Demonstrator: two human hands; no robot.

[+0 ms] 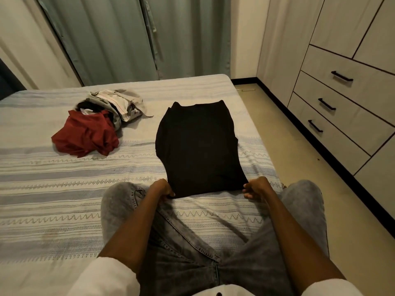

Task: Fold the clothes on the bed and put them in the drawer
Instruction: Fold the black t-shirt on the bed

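Folded garment (198, 150) lying on the bed (64, 189) before the person's knees, left hand (163, 188) and right hand (255, 186) pinching its near corners, clothes pile (100, 122) sitting to its left, drawers (342, 99) standing off right.

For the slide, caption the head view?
Both hands, left and right, pinch black garment's near corners on bed; unfolded pile waits.

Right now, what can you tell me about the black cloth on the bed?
The black cloth is plain, dark and soft-looking, with no print to be seen. It lies flat on the striped bed, already folded into a long narrow shape that runs away from the person. Its far end looks like a neckline or waistband; which one is hard to tell. The left hand and right hand each pinch a near corner.
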